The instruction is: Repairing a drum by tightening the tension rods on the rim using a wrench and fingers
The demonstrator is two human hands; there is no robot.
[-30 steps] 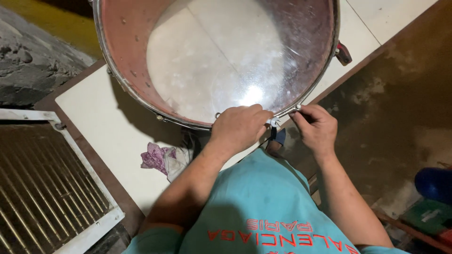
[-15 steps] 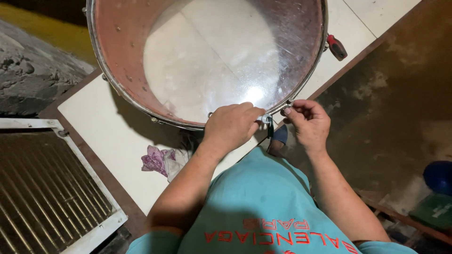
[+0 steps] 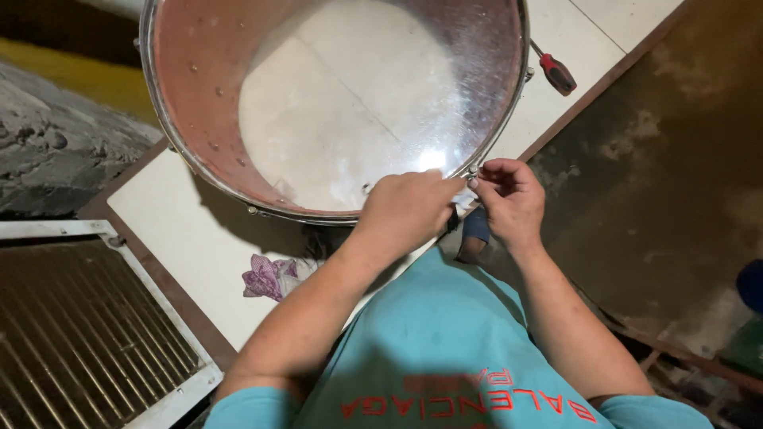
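A large drum (image 3: 334, 103) with a reddish shell, a clear skin and a shiny metal rim (image 3: 199, 171) lies on a pale table. My left hand (image 3: 405, 210) is closed over the near edge of the rim. Right beside it, my right hand (image 3: 509, 199) pinches a small metal screw (image 3: 472, 176) that stands at the rim. The fingertips of both hands almost touch there. A dark blue object (image 3: 475, 226) sits just below, between my wrists and partly hidden by them.
A red-handled screwdriver (image 3: 556, 73) lies on the table past the drum's right side. A crumpled purple and white cloth (image 3: 270, 276) lies near my left forearm. A metal grille in a white frame (image 3: 79, 326) is at lower left. Stained dark floor (image 3: 660, 175) spreads to the right.
The drum and my hands have drifted up and right in view. Both hands stay at the same spot on the rim, and the right fingers have shifted slightly on the screw.
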